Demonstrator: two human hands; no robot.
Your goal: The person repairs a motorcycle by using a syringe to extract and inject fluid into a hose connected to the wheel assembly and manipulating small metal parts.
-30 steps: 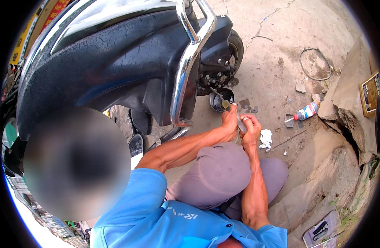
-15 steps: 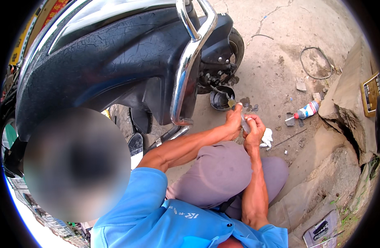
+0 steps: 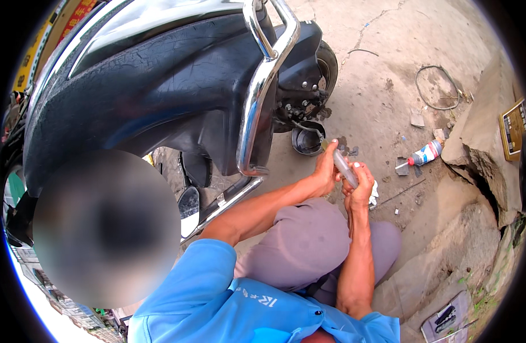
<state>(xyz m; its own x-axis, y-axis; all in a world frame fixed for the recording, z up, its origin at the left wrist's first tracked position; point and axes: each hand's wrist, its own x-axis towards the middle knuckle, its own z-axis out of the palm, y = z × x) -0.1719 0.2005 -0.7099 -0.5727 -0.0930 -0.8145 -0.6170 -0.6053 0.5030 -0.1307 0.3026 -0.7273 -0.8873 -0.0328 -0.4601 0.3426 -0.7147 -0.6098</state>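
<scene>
My left hand (image 3: 326,170) is closed around the front end of a clear plastic syringe (image 3: 344,166), with the thumb along it. My right hand (image 3: 361,182) grips the syringe's rear end, fingers curled about it. Its front end points up and left, toward a thin tube (image 3: 304,126) that leads to the scooter's (image 3: 154,91) wheel area. Whether tube and syringe join is hard to see behind my left thumb. Just beyond my left hand, a black bowl (image 3: 302,150) sits on the ground below the tube.
A chrome guard bar (image 3: 255,108) juts from the scooter on my left. On the right lie a bottle with a red cap (image 3: 427,153), a white crumpled cloth (image 3: 374,194), a thin rod (image 3: 403,191) and a looped cable (image 3: 418,86). Broken concrete slabs (image 3: 474,137) rise at the right.
My right hand has shifted a little right and nearer to me. More of the syringe shows between my hands. The left hand stays at its front end.
</scene>
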